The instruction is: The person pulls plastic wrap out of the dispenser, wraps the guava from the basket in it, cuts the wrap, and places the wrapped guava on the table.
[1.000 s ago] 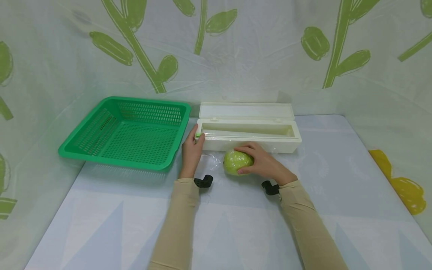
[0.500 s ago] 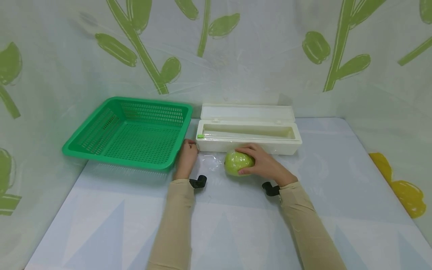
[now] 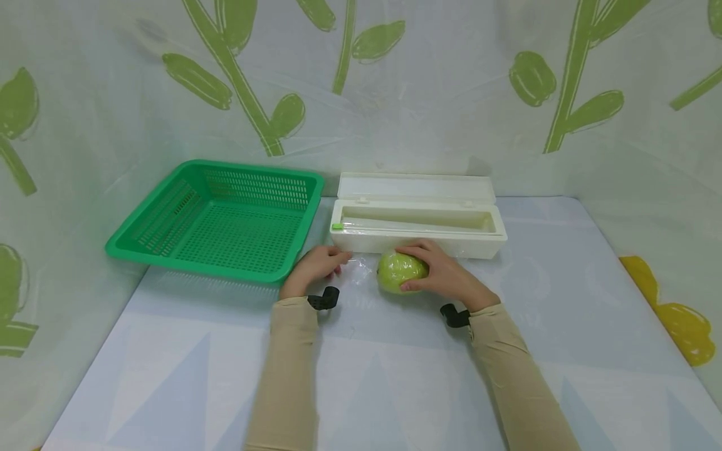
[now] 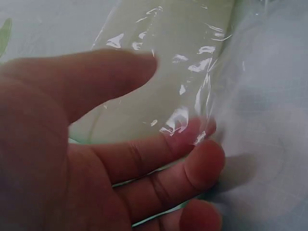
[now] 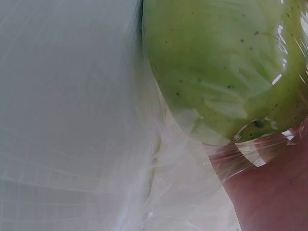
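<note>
My right hand (image 3: 448, 275) grips a speckled green fruit (image 3: 397, 273) from its right side, on the table in front of a white cling film box (image 3: 366, 242). Clear film covers the fruit, and a loose sheet of cling film (image 3: 360, 270) stretches off to its left. My left hand (image 3: 317, 269) is at the box's front left corner, fingers toward the film. In the left wrist view the thumb stands apart from the loosely bent fingers, and the index fingertip is against or behind the shiny film (image 4: 180, 86). Creased film also shows below the fruit (image 5: 216, 62) in the right wrist view.
A green perforated basket (image 3: 186, 266) stands at the left, its near right corner close to my left wrist. The box's lid (image 3: 417, 186) is raised at the back, and a green slider (image 3: 337, 227) sits on its left end. A patterned sheet (image 3: 440, 94) hangs behind.
My left hand has left the box's left end, where the green slider is, and come down toward the near side and the film. The right hand stays on the fruit.
</note>
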`<action>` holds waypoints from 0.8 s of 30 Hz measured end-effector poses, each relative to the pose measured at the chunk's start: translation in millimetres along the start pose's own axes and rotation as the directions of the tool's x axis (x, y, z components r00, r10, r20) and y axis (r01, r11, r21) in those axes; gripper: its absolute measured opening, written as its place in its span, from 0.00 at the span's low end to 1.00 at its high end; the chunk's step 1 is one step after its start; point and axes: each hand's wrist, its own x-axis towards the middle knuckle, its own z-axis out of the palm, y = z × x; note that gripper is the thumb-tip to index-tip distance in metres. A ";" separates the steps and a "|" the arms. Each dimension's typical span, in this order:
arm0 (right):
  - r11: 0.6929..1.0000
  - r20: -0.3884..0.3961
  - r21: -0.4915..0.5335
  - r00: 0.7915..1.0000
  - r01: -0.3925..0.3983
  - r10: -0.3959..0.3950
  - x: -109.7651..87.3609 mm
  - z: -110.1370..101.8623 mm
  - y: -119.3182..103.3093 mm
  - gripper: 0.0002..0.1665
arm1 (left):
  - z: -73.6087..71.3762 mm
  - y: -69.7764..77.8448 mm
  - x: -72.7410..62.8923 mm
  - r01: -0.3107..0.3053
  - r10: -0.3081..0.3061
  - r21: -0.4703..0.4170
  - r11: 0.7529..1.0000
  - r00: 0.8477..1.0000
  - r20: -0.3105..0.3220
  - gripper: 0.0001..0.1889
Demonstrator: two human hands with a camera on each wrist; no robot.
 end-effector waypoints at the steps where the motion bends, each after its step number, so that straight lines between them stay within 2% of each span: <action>1: 1.000 -0.001 0.001 1.000 0.000 0.000 -0.1 0.0 0.2 0.45 | 0.1 -0.5 0.2 -0.022 0.022 0.010 1.000 1.000 0.015 0.19; 3: 1.000 -0.001 0.002 1.000 0.000 0.000 -0.2 0.0 0.2 0.45 | 0.7 -1.1 0.7 -0.062 0.061 0.011 0.998 0.997 0.039 0.18; 5: 1.000 -0.001 0.001 1.000 0.001 -0.001 -0.5 0.0 0.2 0.45 | 2.0 -1.8 1.9 -0.085 0.087 -0.040 0.996 0.995 0.056 0.17; 7: 1.000 -0.001 0.000 1.000 0.005 -0.005 -0.5 0.1 0.2 0.45 | 3.5 -3.0 3.2 -0.106 0.117 -0.136 0.985 0.990 0.078 0.15; 9: 1.000 -0.001 -0.003 1.000 0.010 -0.010 -0.3 0.0 0.0 0.45 | 5.1 -4.1 4.2 -0.124 0.157 -0.258 0.958 0.982 0.109 0.14; 13: 1.000 -0.004 -0.009 1.000 0.010 -0.010 -0.4 -0.4 -0.3 0.45 | 8.1 -4.5 4.6 -0.180 0.279 -0.433 0.883 0.944 0.176 0.14; 18: 1.000 -0.007 -0.014 1.000 0.011 -0.011 0.1 -0.2 -0.1 0.45 | 13.1 -1.1 3.6 -0.220 0.395 -0.547 0.808 0.891 0.225 0.11; 21: 1.000 -0.007 -0.011 1.000 0.012 -0.012 0.3 0.0 0.4 0.44 | 17.9 2.5 4.0 -0.232 0.453 -0.596 0.769 0.855 0.252 0.09; 24: 1.000 -0.005 -0.003 1.000 0.014 -0.014 0.3 -0.1 0.8 0.44 | 22.1 5.7 4.5 -0.233 0.483 -0.621 0.749 0.833 0.270 0.07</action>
